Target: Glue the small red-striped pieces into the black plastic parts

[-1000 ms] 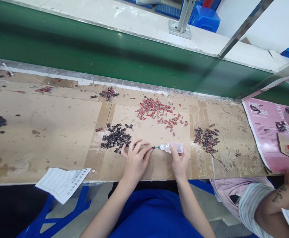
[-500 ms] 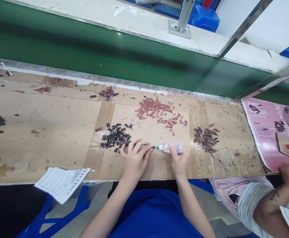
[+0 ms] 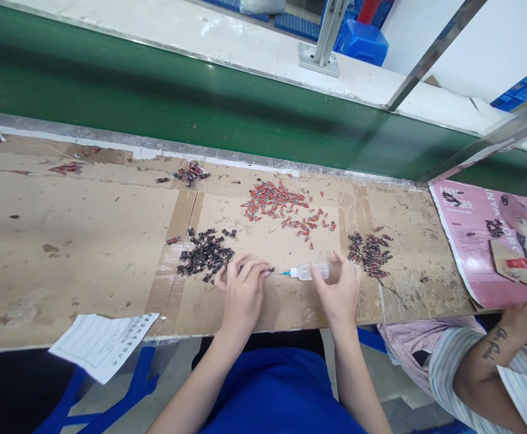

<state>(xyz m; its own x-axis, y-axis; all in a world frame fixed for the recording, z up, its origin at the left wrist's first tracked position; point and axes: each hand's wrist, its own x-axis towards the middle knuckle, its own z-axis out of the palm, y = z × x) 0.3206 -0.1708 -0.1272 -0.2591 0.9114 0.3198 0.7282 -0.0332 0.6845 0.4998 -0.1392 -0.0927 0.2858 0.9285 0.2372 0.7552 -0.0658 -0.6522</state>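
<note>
My left hand (image 3: 244,289) pinches a small black part (image 3: 271,269) between its fingertips, just right of a pile of black pieces (image 3: 204,253). In my right hand (image 3: 338,286) is a small clear bottle (image 3: 311,272) with a blue needle tip that points left. A short gap separates the tip from the black part. Beyond my hands lies a spread of small red parts (image 3: 272,199). To the right of the bottle sits a pile of dark red-and-black pieces (image 3: 372,253).
Cardboard (image 3: 110,223) covers the bench, with a green belt (image 3: 155,102) behind it. A paper sheet (image 3: 103,343) overhangs the front edge at left. At right, another person's forearm (image 3: 485,355) rests near a pink poster (image 3: 467,259).
The needle tip has drawn away from the black part in my left hand. My right hand's fingers have spread somewhat around the bottle. The whole view has shifted slightly.
</note>
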